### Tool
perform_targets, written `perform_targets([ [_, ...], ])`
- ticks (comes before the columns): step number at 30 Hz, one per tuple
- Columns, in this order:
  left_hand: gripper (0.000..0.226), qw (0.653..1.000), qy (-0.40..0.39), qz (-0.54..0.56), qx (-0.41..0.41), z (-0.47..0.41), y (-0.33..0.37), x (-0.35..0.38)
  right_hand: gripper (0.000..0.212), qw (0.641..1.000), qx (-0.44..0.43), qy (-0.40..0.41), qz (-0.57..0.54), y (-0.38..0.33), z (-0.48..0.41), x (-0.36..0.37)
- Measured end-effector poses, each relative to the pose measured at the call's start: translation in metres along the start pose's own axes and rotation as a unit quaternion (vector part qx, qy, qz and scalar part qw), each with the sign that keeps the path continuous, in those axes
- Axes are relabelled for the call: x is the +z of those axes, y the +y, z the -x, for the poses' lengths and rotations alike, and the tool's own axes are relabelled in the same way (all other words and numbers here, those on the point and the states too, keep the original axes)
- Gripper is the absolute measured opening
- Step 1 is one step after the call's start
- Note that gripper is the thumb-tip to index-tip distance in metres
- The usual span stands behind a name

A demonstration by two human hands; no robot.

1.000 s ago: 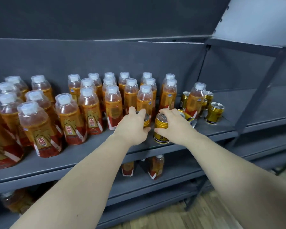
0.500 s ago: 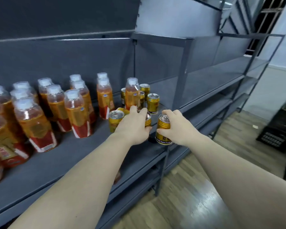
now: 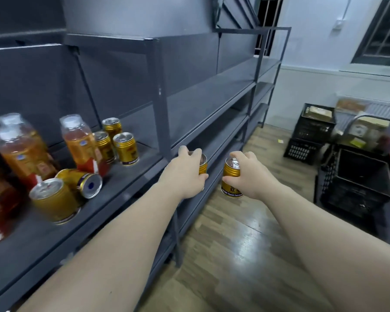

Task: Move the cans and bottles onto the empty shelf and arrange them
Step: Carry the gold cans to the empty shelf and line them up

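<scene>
Left grip (image 3: 185, 174) is curled round one gold can (image 3: 202, 165); right grip (image 3: 251, 176) clasps a second can (image 3: 231, 188) by its upper wall. Both are held clear of the stocked shelf (image 3: 122, 181), near the empty shelf (image 3: 212, 97). Probably full, rigid, smooth metal — take hold mid-body, upright

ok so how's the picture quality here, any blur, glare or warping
Head view: the bottles at the left edge are blurred, while the can in the right hand is sharp enough to show label print. Head view: a bright glare patch lies on the wood floor. Head view: the shelf posts lean and splay, which looks like wide-angle distortion.
</scene>
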State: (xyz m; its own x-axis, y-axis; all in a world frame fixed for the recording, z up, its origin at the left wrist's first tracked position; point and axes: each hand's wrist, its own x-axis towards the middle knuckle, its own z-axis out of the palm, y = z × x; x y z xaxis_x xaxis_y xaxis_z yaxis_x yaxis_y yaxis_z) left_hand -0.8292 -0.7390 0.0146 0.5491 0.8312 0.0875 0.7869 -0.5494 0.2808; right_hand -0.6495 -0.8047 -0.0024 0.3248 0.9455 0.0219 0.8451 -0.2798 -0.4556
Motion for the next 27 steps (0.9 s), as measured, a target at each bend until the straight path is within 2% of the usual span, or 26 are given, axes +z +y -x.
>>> perform_targets([
  [16, 0.049, 0.996, -0.018, 0.023, 0.085, -0.108, 0.144, 0.047, 0.07, 0.995, 0.089, 0.044, 0.004, 0.144, -0.033, -0.081],
  [27, 0.052, 0.99, -0.038, 0.029, 0.132, -0.187, 0.189, 0.076, 0.072, 0.991, 0.123, 0.057, 0.013, 0.201, -0.08, -0.108],
])
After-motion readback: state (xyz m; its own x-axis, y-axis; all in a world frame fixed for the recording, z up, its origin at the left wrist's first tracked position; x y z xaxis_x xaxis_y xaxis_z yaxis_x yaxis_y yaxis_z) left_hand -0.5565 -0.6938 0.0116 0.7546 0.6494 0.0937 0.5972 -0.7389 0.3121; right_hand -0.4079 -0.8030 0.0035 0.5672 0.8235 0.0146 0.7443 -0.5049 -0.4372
